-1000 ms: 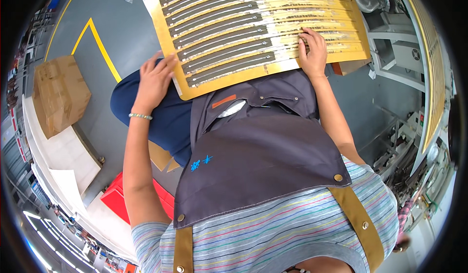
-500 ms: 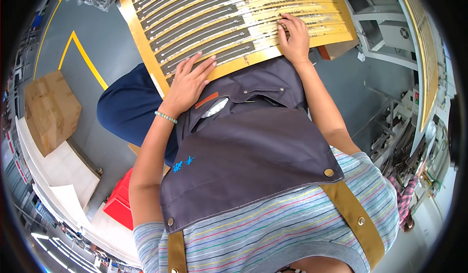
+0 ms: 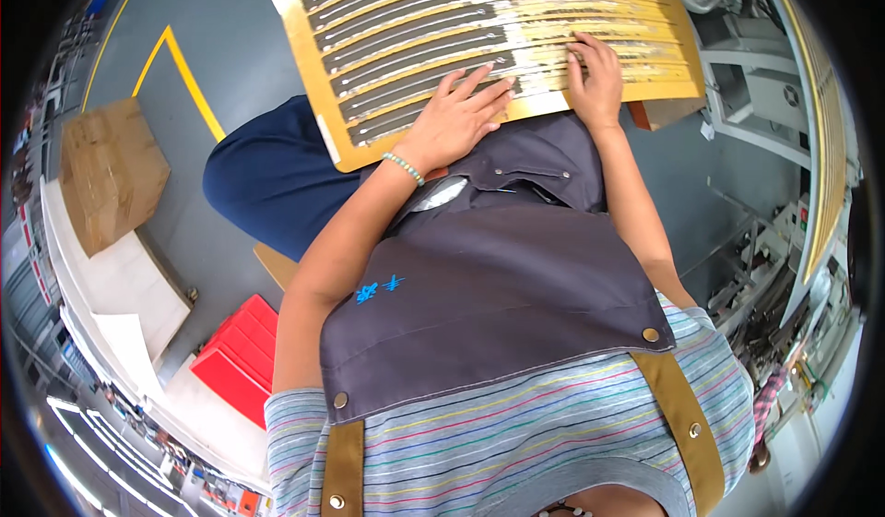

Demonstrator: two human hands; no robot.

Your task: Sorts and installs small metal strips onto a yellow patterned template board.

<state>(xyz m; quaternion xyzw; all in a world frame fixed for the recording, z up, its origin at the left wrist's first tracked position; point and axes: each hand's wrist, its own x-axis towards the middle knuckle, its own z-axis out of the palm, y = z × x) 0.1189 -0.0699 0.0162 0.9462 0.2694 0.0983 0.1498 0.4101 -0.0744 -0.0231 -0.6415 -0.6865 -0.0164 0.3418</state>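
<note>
A large yellow panel point(image 3: 369, 154) lies tilted across my lap, reaching past the top of the view. Dark strips with thin pale lines run along its left part point(image 3: 387, 77); a whitish, worn-looking band crosses its middle. My left hand point(image 3: 454, 118), with a beaded bracelet point(image 3: 404, 168) at the wrist, rests over the near edge around the middle, fingers spread on the strip ends. Farther right, my right hand point(image 3: 599, 83) touches the pale, scuffed strips with bent fingers, the thumb apart from them. I see nothing held in either hand.
At left, a taped cardboard box point(image 3: 111, 176) stands by white boards point(image 3: 138, 282). A red bin point(image 3: 241, 356) is beside my left arm. Grey metal framing point(image 3: 761, 102) stands at right, near another yellow ribbed panel point(image 3: 811, 120). Yellow lines point(image 3: 192, 79) mark the floor.
My left hand has slid right along the panel's near edge, from its left corner toward the middle. My right hand keeps about the same place on the panel. The whole view has shifted slightly.
</note>
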